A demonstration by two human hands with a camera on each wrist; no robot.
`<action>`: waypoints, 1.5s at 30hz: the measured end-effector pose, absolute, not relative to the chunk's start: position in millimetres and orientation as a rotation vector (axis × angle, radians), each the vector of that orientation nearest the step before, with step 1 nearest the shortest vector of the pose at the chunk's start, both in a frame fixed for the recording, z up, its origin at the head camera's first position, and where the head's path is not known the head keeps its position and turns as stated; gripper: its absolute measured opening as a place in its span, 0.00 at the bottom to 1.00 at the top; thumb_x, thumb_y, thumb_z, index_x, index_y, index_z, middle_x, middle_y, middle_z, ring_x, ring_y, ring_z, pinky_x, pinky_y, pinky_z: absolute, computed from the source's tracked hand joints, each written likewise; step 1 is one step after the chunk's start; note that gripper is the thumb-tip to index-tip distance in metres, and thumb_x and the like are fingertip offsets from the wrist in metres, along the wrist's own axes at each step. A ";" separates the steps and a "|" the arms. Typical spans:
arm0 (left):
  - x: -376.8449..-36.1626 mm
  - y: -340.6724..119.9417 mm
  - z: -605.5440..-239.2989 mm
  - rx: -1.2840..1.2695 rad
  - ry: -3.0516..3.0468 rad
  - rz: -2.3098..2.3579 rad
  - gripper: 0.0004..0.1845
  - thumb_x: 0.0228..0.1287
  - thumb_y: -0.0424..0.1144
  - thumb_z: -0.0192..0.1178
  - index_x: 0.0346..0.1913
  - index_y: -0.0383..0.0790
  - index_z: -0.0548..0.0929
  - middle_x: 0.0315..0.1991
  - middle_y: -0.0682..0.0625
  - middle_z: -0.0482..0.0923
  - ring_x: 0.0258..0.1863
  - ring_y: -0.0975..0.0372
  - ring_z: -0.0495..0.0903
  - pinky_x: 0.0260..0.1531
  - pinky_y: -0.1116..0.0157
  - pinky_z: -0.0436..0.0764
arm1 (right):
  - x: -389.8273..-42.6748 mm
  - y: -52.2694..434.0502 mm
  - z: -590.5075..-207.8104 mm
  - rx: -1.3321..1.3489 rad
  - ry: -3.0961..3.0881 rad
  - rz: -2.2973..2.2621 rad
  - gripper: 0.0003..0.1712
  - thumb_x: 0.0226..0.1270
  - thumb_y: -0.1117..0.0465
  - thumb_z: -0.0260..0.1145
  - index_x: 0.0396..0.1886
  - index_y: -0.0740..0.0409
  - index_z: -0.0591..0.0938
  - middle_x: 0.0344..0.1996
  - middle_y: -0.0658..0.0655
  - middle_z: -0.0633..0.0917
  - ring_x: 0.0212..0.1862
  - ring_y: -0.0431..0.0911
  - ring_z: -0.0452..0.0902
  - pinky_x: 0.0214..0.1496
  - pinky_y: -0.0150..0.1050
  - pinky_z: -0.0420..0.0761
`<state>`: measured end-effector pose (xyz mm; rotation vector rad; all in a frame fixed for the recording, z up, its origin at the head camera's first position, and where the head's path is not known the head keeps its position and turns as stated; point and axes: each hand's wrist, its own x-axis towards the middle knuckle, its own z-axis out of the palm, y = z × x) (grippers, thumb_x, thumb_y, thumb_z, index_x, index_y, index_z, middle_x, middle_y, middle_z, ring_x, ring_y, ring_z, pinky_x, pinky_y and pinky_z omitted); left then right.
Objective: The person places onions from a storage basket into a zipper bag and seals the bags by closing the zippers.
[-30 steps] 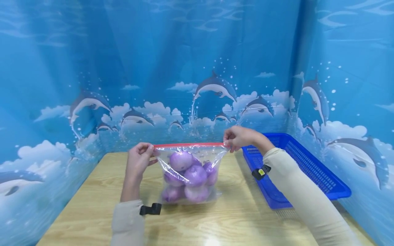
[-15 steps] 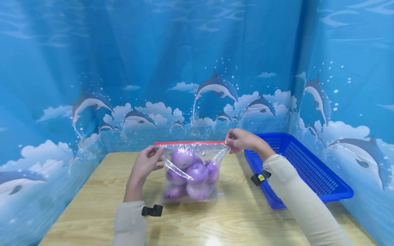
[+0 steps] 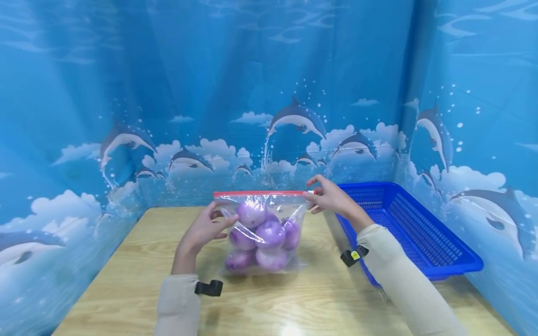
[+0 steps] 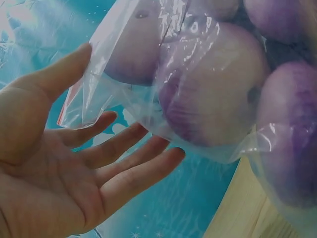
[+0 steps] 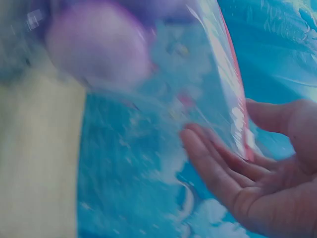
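A clear zip bag (image 3: 269, 207) with a red seal strip (image 3: 260, 193) stands on the wooden table (image 3: 126, 280), holding several purple onions (image 3: 269, 234). My left hand (image 3: 206, 228) lies open against the bag's left side. In the left wrist view its fingers (image 4: 129, 163) are straight and the thumb touches the plastic beside an onion (image 4: 208, 94). My right hand (image 3: 329, 198) is at the strip's right end with fingers loosely spread. In the right wrist view the strip (image 5: 233, 84) passes between the thumb and straight fingers (image 5: 218, 163) without a pinch.
A blue plastic basket (image 3: 420, 233) sits at the table's right side, just behind my right forearm. Blue dolphin-print curtains (image 3: 269, 93) close in the back and both sides. Bare table lies in front of the bag.
My left hand let go of the strip's left end and dropped to the bag's side, opening flat. My right hand loosened its pinch at the right end. The bag stays upright.
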<state>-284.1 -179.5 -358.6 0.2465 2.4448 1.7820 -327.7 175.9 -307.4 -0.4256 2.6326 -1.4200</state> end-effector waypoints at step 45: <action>-293.7 -148.8 -383.7 0.235 2.473 1.537 0.47 0.61 0.60 0.71 0.78 0.47 0.62 0.71 0.34 0.71 0.52 0.47 0.83 0.40 0.57 0.90 | -303.8 124.7 -389.3 -0.527 2.650 -1.406 0.74 0.60 0.30 0.71 0.81 0.31 0.23 0.84 0.64 0.42 0.80 0.71 0.52 0.75 0.75 0.62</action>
